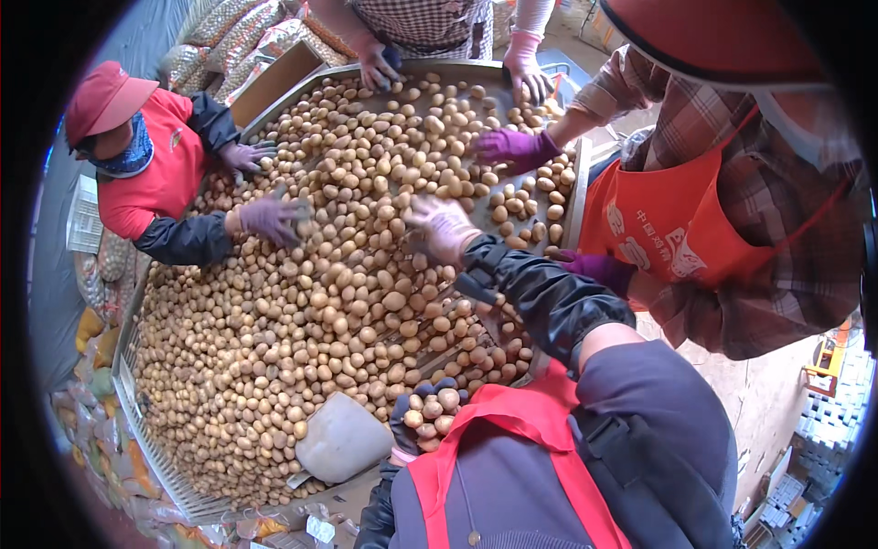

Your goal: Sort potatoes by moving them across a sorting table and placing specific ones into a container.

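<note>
Close to my body, my left hand (405,418), in a dark glove, cradles several small potatoes (432,408). My right arm stretches across a large table heaped with loose potatoes (274,357). At its end my right hand (442,230), in a pale lilac glove, lies over the middle of the heap. Its fingers are spread and slightly blurred, and what is under the palm is hidden. A grey plastic scoop (343,436) rests on the potatoes to the left of my left hand.
Gloved hands of co-workers reach in: a left-side worker's hand (274,218), a far worker's hand (527,68) and a right-side worker's purple glove (514,149). A metal rim (583,192) edges the table. Filled net sacks (233,41) stand behind; a slatted edge (154,453) borders the left.
</note>
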{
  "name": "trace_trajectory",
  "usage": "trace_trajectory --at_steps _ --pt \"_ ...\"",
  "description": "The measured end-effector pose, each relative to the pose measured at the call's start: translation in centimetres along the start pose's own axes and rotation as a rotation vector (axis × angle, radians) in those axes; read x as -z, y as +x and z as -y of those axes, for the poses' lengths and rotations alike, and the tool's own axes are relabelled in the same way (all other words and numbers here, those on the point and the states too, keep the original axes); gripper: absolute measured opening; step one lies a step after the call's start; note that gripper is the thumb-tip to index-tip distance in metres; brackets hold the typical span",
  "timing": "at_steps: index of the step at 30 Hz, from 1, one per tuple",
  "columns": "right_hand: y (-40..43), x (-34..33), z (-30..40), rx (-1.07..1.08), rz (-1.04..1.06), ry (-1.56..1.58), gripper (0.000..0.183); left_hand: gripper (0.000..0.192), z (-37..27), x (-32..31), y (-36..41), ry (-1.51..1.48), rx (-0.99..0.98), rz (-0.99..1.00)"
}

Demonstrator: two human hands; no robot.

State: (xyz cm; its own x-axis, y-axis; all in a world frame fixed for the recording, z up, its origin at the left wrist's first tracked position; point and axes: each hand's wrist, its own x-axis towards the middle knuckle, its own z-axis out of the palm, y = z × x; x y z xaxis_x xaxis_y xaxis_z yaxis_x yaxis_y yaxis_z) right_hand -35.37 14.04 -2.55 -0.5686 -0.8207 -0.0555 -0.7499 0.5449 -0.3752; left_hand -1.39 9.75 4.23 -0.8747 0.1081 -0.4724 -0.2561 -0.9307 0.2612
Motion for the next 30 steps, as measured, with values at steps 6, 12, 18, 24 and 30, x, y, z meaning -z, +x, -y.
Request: trace_trajectory --at_steps 6,12,18,24,30 --pt "-2.9 -2.6 0.3 -0.037 0.158 -0.240 0.046 0.034 -0.1 0.7 -1.2 0.034 -0.056 -0.087" --pt "2.9 0.9 -6.7 -0.192 -0.365 0.216 0.036 0.033 -0.4 1.0 -0.8 0.038 -0.099 -0.159" --pt "9.7 -1.1 -16.7 -0.416 -0.306 -0.062 0.068 0.032 -0.9 1.9 0.7 0.021 -0.074 -0.218" --pt "11.7 1.8 -19.8 -0.494 -0.207 0.076 0.049 0.031 -2.6 2.2 2.1 0.014 -0.071 -0.276" --pt "13.6 6.3 -21.3 -0.603 -0.134 -0.025 0.047 0.031 -3.8 2.5 3.6 0.008 -0.044 -0.292"
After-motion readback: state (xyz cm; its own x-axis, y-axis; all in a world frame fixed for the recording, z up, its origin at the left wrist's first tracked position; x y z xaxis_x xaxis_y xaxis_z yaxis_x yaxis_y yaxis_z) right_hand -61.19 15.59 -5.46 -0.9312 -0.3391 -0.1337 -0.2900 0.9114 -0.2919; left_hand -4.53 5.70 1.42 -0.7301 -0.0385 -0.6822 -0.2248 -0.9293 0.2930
